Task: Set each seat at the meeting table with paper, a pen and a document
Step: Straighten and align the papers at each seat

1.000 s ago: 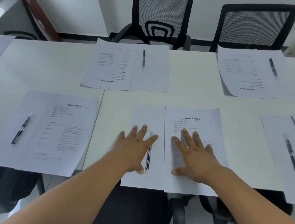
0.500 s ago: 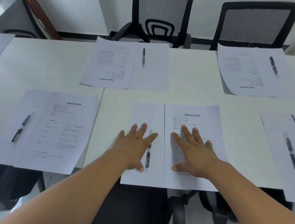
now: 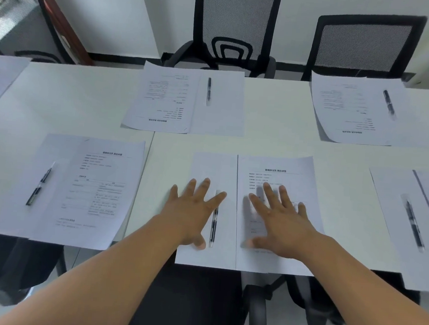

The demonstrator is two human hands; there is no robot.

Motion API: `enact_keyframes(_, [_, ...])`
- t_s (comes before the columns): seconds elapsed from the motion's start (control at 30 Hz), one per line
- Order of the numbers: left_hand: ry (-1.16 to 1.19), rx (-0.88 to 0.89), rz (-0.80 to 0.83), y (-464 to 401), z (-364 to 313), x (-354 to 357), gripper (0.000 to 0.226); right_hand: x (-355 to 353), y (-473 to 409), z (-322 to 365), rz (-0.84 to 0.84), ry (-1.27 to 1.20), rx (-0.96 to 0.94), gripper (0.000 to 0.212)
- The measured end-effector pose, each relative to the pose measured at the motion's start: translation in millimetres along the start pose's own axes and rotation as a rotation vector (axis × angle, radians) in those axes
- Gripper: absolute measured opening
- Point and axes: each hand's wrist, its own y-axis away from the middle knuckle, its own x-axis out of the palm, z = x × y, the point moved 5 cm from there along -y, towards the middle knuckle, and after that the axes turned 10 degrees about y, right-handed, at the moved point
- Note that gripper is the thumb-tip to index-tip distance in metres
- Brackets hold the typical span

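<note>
Pressing flat with fingers spread apart, the left hand (image 3: 194,212) lies on the blank paper (image 3: 214,170) of the near middle seat, its forefinger crossing the top of the pen (image 3: 213,226) that lies lengthwise on that sheet. The right hand (image 3: 281,219), fingers likewise apart and straight, rests on the printed document (image 3: 275,172) just beside the paper, their long edges touching. The document carries a bold heading and lines of small print, too fine to read.

Both sheets overhang the near edge of the white table (image 3: 273,146) slightly, above a black chair seat (image 3: 189,304). A seam in the table runs just left of the blank paper.

The near left setting (image 3: 77,190) has its document overlapping its blank sheet, with its own pen (image 3: 39,183) on the bare left part; its lower edge also hangs past the table rim. The near right setting (image 3: 390,201) is cut by the frame edge, a pen (image 3: 412,224) lying on it.

Across the table, the far middle setting (image 3: 185,101) faces the other way, pen (image 3: 208,91) on its right sheet, before a mesh-backed chair (image 3: 235,28). The far right setting (image 3: 351,111) bears a tilted pen (image 3: 388,104) before a second chair (image 3: 364,43). Bare table strips lie between all settings.
</note>
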Motion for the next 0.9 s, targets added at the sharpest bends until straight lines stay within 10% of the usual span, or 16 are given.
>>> enact_keyframes(0.9, [0.035,-0.292,-0.304,271,-52,-76,0.105,-108,220,78,-0.358,0.159,-0.06,0.089])
